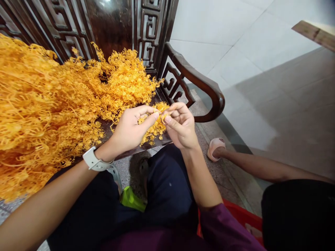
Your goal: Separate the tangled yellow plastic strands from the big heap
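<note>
The left hand (129, 130) and right hand (180, 126) are both half closed, pinching a small tuft of curly orange sprigs (154, 127) between thumbs and fingertips. The larger heap (44, 111) lies at nine o'clock on a dark carved wooden bench (199, 78). The sprigs look light, springy and easily snagged, so thin tufts seem safest to hold.

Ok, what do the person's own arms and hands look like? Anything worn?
The left hand and right hand are bare, with no gloves. A white watch with a white strap sits on the left wrist. A purple sleeve covers the right arm above the forearm. No cables or markings show.
</note>
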A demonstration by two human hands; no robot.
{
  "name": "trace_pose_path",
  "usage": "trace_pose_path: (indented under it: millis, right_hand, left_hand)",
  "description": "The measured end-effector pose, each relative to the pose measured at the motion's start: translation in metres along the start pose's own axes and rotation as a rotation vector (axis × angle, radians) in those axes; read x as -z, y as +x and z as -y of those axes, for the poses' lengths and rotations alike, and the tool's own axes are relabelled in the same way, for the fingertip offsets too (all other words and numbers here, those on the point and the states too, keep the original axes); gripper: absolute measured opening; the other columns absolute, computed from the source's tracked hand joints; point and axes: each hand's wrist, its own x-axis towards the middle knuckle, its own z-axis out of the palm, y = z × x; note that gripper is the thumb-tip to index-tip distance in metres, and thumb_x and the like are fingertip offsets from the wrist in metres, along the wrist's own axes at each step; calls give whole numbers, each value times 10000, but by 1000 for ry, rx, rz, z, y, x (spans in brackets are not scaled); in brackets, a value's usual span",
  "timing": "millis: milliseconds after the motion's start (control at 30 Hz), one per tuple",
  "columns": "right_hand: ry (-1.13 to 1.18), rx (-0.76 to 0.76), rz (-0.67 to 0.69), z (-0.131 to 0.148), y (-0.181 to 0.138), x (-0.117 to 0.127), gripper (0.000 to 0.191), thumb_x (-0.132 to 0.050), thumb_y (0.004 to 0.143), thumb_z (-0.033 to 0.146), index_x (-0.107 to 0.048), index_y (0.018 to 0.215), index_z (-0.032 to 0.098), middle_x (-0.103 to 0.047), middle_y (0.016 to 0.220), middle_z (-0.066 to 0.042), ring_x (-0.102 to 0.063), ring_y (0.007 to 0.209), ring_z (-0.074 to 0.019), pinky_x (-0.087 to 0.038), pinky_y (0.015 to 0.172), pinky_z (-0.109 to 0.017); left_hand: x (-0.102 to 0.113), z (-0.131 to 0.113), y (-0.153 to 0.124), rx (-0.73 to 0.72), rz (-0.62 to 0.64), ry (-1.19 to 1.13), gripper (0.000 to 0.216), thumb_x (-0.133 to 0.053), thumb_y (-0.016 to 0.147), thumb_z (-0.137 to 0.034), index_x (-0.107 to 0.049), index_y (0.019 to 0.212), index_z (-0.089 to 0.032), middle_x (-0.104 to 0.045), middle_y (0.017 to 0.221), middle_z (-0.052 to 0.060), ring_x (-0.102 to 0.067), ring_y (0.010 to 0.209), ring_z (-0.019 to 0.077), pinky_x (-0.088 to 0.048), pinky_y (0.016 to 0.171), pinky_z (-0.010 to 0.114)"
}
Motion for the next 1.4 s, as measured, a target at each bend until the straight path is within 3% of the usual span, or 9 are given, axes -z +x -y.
trace_pose_path:
  millis: [200,400,600,700,833,967,1100,1200,1400]
  right_hand:
    - [161,-75,119,0,-3,-3,445,-966,748,284,-559,927,260,-616,766,59,-555,683,-107,-487,653,-238]
    - [215,-63,166,-3,-3,-1,557,-975,711,288,-426,800,260,-555,686,73,-467,598,-106,-428,578,-240]
    - [202,-18,226,1,-2,2,550,-964,717,395,-434,800,272,-543,599,85,-423,544,-117,-390,535,-264]
    - [-20,-25,86,-1,5,13,380,-927,781,373,-586,901,258,-665,749,39,-521,624,-115,-438,585,-271]
    - [-486,-16,-130,-16,16,42,195,-836,851,325,-710,945,209,-713,850,-3,-611,739,-129,-499,700,-298]
    - [-900,-92,42,-29,19,63,101,-709,900,241,-729,978,181,-760,918,-50,-671,791,-168,-515,755,-333]
    - [-1108,-129,154,-27,16,62,90,-688,913,200,-738,987,183,-782,1005,-83,-704,865,-201,-527,812,-356]
    - [-1025,-65,124,-20,15,49,163,-672,987,342,-740,977,194,-769,963,-70,-691,889,-209,-521,815,-351]
    - [-440,-21,111,-5,7,8,362,-692,979,567,-709,1005,207,-718,871,-20,-647,757,-151,-532,728,-315]
  left_hand:
    - [3,-11,-3,103,157,-214,191,-656,1023,-317,-694,916,-164,-559,720,-17,-424,595,94,-375,583,251]
    - [1,-8,-9,250,253,-476,235,-732,983,-389,-695,920,-166,-484,708,-29,-354,570,81,-260,505,248]
    - [2,-8,-4,373,141,-670,302,-791,928,-439,-650,893,-175,-440,643,-55,-380,532,70,-340,511,209]
    - [8,-4,4,354,5,-620,250,-789,928,-410,-672,936,-189,-377,589,-79,-343,496,72,-370,510,211]
    - [19,4,10,365,-60,-555,176,-732,961,-362,-724,947,-186,-460,664,-37,-406,529,80,-418,533,230]
    - [23,9,11,377,-70,-523,185,-725,965,-369,-748,961,-186,-546,747,-1,-472,574,91,-445,555,240]
    - [21,8,10,377,-56,-517,220,-733,963,-392,-755,975,-174,-568,761,3,-496,597,98,-461,594,251]
    - [19,8,8,374,-52,-478,218,-723,974,-395,-737,978,-177,-571,721,-8,-519,612,106,-458,627,251]
    - [12,12,6,308,59,-274,295,-695,1007,-456,-680,940,-169,-619,691,-14,-565,653,115,-475,671,247]
